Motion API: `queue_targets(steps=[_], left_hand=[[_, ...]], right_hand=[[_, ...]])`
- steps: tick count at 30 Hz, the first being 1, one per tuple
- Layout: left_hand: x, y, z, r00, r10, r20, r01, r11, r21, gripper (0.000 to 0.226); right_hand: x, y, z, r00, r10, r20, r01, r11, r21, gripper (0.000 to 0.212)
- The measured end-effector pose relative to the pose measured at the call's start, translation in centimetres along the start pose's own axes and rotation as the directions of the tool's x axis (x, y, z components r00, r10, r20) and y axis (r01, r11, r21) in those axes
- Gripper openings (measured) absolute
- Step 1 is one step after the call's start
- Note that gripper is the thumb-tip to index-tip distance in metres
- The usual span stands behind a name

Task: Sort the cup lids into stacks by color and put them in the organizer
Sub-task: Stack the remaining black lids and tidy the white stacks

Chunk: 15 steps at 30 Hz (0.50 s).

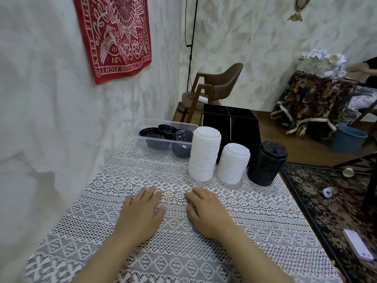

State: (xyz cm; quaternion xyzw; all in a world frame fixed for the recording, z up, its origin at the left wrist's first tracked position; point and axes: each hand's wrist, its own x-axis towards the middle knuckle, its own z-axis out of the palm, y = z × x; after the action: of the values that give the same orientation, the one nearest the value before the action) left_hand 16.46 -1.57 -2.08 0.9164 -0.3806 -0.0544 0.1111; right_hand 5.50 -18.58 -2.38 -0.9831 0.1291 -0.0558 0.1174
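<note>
Two stacks of white cup lids stand on the lace-covered table, a tall stack (204, 153) and a shorter stack (233, 162) to its right. A stack of black lids (267, 162) stands at the table's right edge. Behind them is a black organizer box (240, 123). A clear plastic bin (161, 149) at the back left holds several loose black lids (159, 130). My left hand (142, 207) and my right hand (206, 209) lie flat on the cloth, palms down, in front of the stacks, holding nothing.
A white wall runs along the table's left side. Beyond the table stand a brown chair (216, 86), a floral-covered table (310, 99) and a blue bucket (346, 138). A patterned rug with small objects lies on the floor to the right.
</note>
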Motion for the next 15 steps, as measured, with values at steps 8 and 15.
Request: queue_targets(steps=[8,15], left_hand=[[3.2,-2.4,-2.9,0.987,0.069,-0.145,-0.069,0.998,0.006,0.054],[9.3,-4.0,-6.1,0.945,0.141,-0.296,-0.138,0.99,0.032,0.052]], right_hand=[[4.4,-3.0,-1.1,0.989,-0.082,-0.121,0.083,0.997,0.002,0.053],[11.7,-3.5,-2.9,0.972,-0.03,-0.233,0.029,1.0,-0.008,0.059]])
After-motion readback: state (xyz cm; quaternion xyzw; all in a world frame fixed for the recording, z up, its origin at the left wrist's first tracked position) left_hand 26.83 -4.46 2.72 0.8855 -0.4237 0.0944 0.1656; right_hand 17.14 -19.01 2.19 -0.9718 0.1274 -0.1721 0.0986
